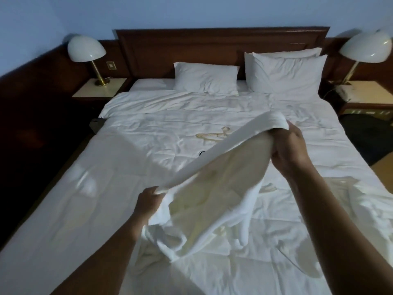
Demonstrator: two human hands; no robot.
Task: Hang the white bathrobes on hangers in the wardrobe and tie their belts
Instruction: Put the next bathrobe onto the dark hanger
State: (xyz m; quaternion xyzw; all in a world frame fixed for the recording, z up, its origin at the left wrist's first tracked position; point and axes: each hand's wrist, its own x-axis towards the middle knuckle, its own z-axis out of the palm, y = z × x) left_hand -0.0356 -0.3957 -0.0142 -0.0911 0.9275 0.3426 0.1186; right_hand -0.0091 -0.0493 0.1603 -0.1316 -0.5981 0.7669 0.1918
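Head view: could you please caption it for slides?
Left hand and right hand grip a white cloth bathrobe over a bed.

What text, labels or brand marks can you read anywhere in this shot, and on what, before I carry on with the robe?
No readable text anywhere in this view.
Dark mark on the bed cover, at the edge of the bathrobe: partly hidden, too small to read.
Wall plate beside the lamp: no legible marking.
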